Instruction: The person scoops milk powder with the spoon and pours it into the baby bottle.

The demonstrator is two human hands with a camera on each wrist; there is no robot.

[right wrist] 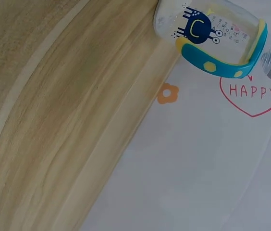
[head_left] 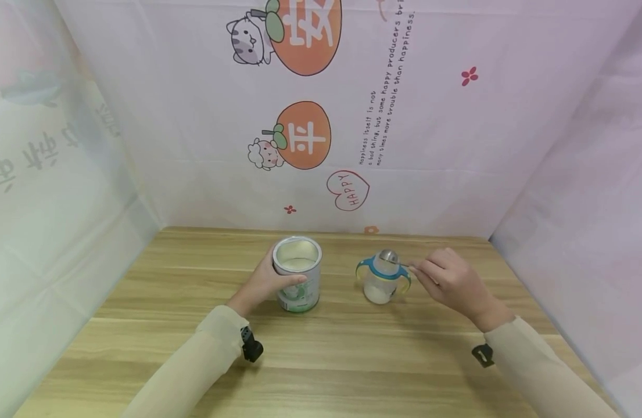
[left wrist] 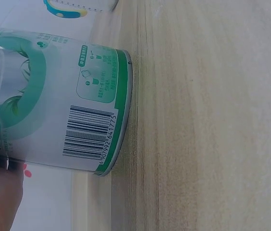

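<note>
My left hand (head_left: 265, 283) grips the side of an open milk powder can (head_left: 306, 290), thumb across its front. Pale powder shows inside, below the silver rim. The can's green and white label with a barcode (left wrist: 90, 132) faces the left wrist camera. To the right stands a clear baby bottle (head_left: 378, 290) with blue and yellow handles, uncapped, with whitish contents at the bottom. My right hand (head_left: 453, 281) pinches the thin handle of a metal spoon (head_left: 388, 255). The spoon's rounded bowl is tipped over right at the bottle's mouth, its underside upward.
Can and bottle stand apart on a wood-grain table (head_left: 321, 371), toward its back edge. A white printed cloth (head_left: 430, 191) hangs behind, and more cloth flanks both sides. Dark wrist-camera mounts (head_left: 251, 346) sit on both sleeves.
</note>
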